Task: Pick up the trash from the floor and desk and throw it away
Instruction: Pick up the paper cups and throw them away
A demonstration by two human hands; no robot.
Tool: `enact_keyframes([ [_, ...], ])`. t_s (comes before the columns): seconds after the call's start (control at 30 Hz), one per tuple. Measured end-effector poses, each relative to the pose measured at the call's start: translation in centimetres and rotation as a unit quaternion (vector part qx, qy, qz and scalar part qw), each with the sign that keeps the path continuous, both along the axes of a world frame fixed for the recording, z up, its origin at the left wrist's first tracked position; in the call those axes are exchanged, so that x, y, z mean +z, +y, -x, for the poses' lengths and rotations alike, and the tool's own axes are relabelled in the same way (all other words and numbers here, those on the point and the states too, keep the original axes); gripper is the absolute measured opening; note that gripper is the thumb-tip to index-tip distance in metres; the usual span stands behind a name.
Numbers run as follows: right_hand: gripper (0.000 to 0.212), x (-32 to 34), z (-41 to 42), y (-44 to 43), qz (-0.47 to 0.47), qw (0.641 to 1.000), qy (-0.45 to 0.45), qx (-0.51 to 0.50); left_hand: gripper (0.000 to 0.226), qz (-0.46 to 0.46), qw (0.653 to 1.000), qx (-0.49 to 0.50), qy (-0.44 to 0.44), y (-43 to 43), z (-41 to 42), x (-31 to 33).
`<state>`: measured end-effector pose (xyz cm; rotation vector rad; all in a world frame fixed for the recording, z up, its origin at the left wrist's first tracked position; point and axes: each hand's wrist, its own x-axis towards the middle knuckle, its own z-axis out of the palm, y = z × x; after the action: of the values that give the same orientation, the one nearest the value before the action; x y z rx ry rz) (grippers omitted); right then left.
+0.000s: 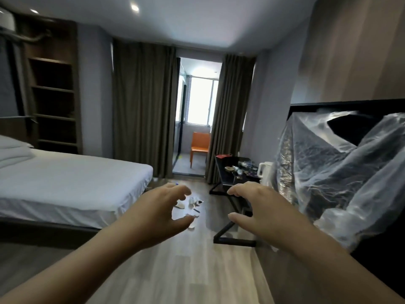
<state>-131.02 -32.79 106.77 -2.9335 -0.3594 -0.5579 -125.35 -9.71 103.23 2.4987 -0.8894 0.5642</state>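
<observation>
Out ahead over pale wood-plank floor (pixel 175 270): left hand (pixel 162 207) and right hand (pixel 263 209), both with fingers spread and loosely curled, gripping nothing. Beyond the left fingertips, scraps of trash (pixel 194 204) scattered on the floor between white bed (pixel 65 183) and black desk (pixel 225 174). More litter (pixel 241 168) on the desk top, near a white kettle (pixel 264 171). Brown curtains (pixel 142 106) parted at the far wall, orange chair (pixel 199 148) beyond. Clear plastic sheeting (pixel 328 172) crumpled at right.
</observation>
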Motion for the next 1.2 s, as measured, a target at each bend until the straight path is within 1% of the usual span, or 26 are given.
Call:
enact_keyframes([
  [0.23, 0.045, -3.4, -12.7, -0.2, -0.007, 0.999, 0.022, 0.024, 0.044, -0.017, 0.999, 0.042, 0.029, 1.3, -11.6, -3.2],
  [0.37, 0.042, -4.4, -20.4, -0.8, -0.030, 0.999, 0.032, 0.033, 0.041, -0.012, 0.996, 0.069, 0.061, 1.3, -18.3, -3.3],
  [0.5, 0.043, -5.2, -29.0, -0.7, -0.032, 0.997, 0.044, 0.056, 0.043, -0.026, 0.992, 0.102, 0.065, 1.6, -25.6, -3.5],
  [0.7, 0.043, -7.4, -40.4, 0.9, -0.024, 0.994, 0.074, 0.081, 0.045, -0.046, 0.984, 0.134, 0.105, 3.4, -35.0, -5.3],
  [0.8, 0.044, -8.9, -46.2, 2.0, -0.027, 0.992, 0.082, 0.089, 0.045, -0.042, 0.981, 0.146, 0.116, 4.9, -40.4, -6.5],
  [0.97, 0.043, -11.5, -56.2, 4.4, -0.029, 0.992, 0.099, 0.077, 0.045, -0.038, 0.979, 0.147, 0.135, 8.0, -50.9, -9.2],
  [1.2, 0.046, -14.1, -69.8, 7.8, -0.025, 0.988, 0.144, 0.043, 0.045, -0.045, 0.974, 0.135, 0.174, 12.3, -65.7, -12.3],
])
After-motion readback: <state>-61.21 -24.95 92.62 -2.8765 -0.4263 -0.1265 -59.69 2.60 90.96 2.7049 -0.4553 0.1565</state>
